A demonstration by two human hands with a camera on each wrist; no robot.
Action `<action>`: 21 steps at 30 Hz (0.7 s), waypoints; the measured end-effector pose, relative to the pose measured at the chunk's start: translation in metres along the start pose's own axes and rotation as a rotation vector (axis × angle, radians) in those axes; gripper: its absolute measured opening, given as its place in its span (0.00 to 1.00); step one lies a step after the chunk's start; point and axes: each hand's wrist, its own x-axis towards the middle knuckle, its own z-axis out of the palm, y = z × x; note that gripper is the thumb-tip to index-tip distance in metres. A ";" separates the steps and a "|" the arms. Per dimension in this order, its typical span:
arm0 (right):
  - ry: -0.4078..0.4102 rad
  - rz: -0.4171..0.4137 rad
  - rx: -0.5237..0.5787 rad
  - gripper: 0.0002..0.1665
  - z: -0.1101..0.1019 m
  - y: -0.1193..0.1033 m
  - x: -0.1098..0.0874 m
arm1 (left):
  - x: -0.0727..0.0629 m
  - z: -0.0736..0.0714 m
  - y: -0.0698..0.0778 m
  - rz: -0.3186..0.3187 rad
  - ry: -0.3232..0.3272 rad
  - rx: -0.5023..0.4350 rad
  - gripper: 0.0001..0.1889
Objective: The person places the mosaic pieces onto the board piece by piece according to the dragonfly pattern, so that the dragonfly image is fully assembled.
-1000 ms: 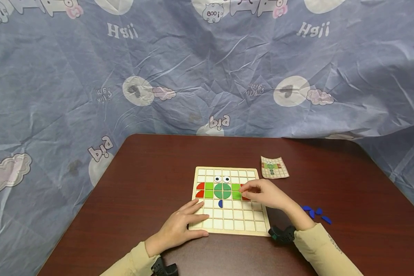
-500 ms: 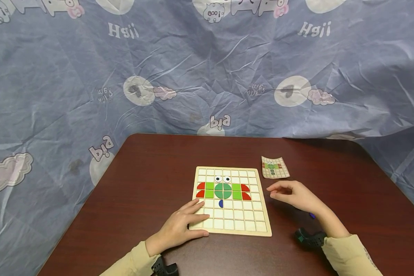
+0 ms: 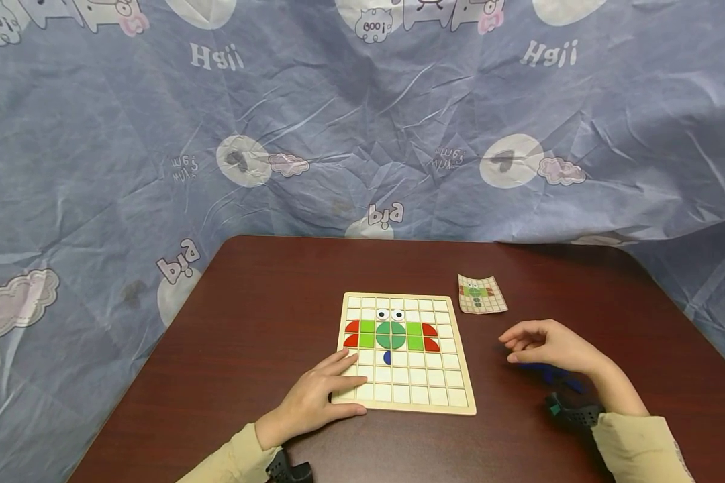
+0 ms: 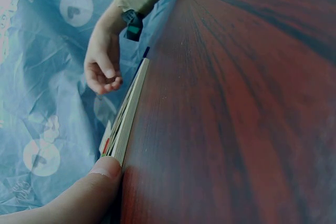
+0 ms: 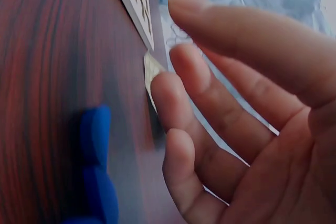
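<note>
My left hand [image 3: 311, 402] rests with spread fingers on the left front corner of a wooden grid board [image 3: 413, 392]. On that board lie two eye pieces [image 3: 383, 314], a green circle of quarter pieces [image 3: 383, 341], light green squares [image 3: 415, 329] and red quarter pieces [image 3: 352, 341]. Below the green circle is one blue half-circle piece [image 3: 387, 357]. My right hand [image 3: 552, 347] hangs over the table right of the board, fingers loosely bent and holding nothing. Several blue pieces [image 5: 95, 137] lie below it, partly hidden by the hand in the head view.
A small pattern card [image 3: 482, 306] with a matching coloured picture lies behind the board's right side. The dark brown table [image 3: 266, 295] reaches back to a blue printed cloth [image 3: 350, 134] hanging behind it.
My right hand has left the red pieces at the board's right side and moved rightward to above the blue pieces. My left hand has stayed at the board's corner.
</note>
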 end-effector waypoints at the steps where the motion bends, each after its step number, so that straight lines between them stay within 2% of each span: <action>1: -0.008 -0.003 0.004 0.20 -0.002 0.002 -0.001 | 0.000 0.000 0.000 0.001 0.000 0.002 0.25; 9: -0.041 -0.005 0.031 0.19 -0.011 0.018 -0.009 | 0.000 0.001 -0.001 0.009 0.004 -0.004 0.25; 16: -0.054 0.045 0.031 0.18 -0.015 0.025 -0.014 | 0.000 0.000 -0.001 0.000 -0.003 -0.013 0.26; 21: -0.078 0.020 0.051 0.17 -0.017 0.030 -0.015 | 0.000 0.000 -0.001 0.002 0.004 -0.019 0.26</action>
